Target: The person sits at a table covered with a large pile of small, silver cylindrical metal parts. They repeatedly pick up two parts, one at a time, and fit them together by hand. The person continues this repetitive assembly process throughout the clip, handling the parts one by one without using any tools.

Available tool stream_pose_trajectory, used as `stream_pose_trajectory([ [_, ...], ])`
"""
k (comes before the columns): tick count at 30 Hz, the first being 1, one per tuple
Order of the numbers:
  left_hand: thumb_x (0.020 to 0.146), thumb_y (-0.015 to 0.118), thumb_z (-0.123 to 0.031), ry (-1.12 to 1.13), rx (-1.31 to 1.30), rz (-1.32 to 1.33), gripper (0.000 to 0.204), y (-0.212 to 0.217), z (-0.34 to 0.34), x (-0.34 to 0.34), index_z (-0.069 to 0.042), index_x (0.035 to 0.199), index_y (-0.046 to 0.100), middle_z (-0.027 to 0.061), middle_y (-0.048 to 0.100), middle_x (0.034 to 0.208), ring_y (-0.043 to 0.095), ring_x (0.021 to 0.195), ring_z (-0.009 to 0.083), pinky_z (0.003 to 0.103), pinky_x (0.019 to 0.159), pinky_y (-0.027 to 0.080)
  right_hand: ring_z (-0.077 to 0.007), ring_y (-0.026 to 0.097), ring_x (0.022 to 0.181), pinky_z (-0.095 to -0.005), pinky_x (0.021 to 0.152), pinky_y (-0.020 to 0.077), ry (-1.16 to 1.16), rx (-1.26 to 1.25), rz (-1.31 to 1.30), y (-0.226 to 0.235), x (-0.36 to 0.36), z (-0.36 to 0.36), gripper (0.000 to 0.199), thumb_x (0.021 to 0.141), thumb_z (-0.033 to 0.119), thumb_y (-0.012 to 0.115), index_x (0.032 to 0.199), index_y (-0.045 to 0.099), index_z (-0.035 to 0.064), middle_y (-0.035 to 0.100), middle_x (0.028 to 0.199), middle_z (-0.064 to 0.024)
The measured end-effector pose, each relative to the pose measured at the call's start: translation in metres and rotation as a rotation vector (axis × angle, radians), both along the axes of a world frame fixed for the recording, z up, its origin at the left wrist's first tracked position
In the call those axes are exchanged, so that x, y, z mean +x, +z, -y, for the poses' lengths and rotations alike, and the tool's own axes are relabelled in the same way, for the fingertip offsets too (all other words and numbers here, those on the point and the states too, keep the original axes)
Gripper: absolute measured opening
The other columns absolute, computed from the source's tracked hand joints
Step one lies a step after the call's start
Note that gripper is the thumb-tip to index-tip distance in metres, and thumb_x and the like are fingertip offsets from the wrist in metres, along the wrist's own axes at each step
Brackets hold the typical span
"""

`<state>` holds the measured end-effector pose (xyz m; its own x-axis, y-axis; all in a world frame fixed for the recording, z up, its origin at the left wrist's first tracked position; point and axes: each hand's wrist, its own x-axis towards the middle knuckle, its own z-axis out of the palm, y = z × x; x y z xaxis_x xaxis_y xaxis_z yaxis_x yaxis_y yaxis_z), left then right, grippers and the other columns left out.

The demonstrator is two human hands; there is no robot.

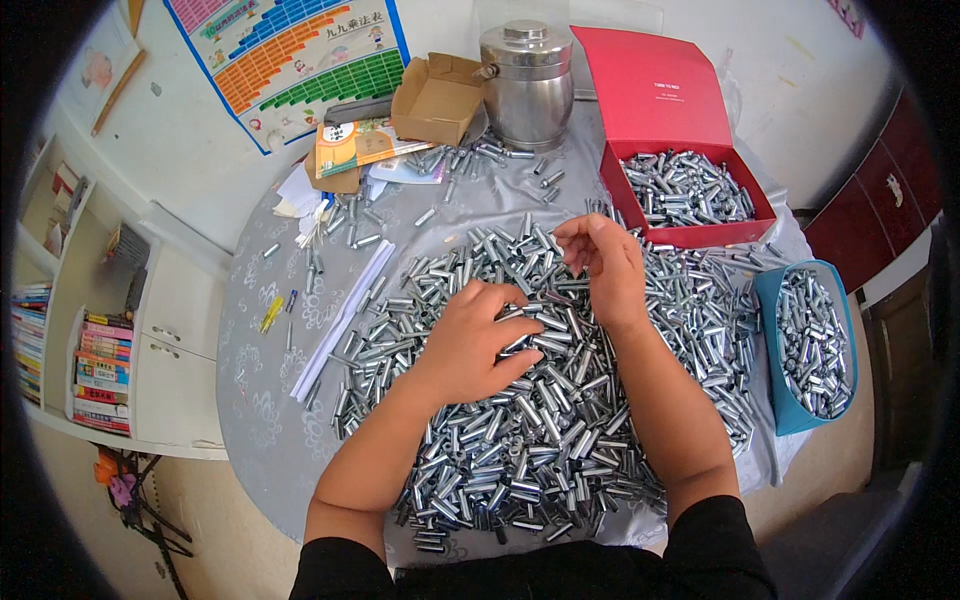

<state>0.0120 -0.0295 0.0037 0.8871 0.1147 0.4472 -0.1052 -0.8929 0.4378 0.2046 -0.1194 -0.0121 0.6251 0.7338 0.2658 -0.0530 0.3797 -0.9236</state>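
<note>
A broad heap of short silver metal tubes, apparently expansion-bolt sleeves, covers the middle of the table. My left hand lies on the heap's left side, its fingers spread apart over the tubes. Farther back and to the right, my right hand is raised just over the heap with its fingers curled inward. A silver piece shows beside its fingertips, but what the fingers hold, if anything, is hidden. Behind it stands an open red box full of bolt-like metal parts. At the right a blue bin holds more such parts.
A steel canister stands at the back beside an open cardboard box and a booklet. A long white strip borders the heap's left side. Loose parts and a yellow item lie on the grey tablecloth.
</note>
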Motion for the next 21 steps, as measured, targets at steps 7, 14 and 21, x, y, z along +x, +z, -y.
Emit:
stream_pose_trajectory([
  [7,0.077,0.073,-0.020,0.015,-0.031,0.009,0.019,-0.007,0.005,0.002,-0.009,0.091,0.068,0.0100,0.058,0.106,0.052,0.099,0.0303,0.039,0.088,0.042,-0.0072,0.050,0.064,-0.0230,0.058,0.0390,0.000,0.013,-0.040,0.000,0.000,-0.002,0.039,0.099,0.029,0.047,0.087,0.069,-0.0012,0.062,0.075,-0.0022],
  [14,0.084,0.070,-0.003,0.193,-0.673,0.135,0.017,-0.011,-0.004,-0.006,-0.003,0.100,0.067,0.0045,0.064,0.100,0.059,0.084,0.0114,0.025,0.075,0.045,-0.0125,0.052,0.062,-0.0297,0.058,0.0411,0.068,-0.131,0.479,0.002,-0.011,0.002,0.030,0.095,0.024,0.058,0.080,0.068,-0.0003,0.059,0.068,-0.0054],
  [21,0.087,0.068,0.000,0.214,-0.958,0.396,0.019,-0.016,-0.006,-0.002,0.001,0.106,0.066,0.0032,0.069,0.092,0.059,0.075,0.0065,0.019,0.066,0.047,-0.0169,0.049,0.064,-0.0313,0.062,0.0420,0.258,-0.240,0.658,0.013,-0.020,0.004,0.036,0.101,0.023,0.050,0.074,0.059,0.0001,0.052,0.067,-0.0065],
])
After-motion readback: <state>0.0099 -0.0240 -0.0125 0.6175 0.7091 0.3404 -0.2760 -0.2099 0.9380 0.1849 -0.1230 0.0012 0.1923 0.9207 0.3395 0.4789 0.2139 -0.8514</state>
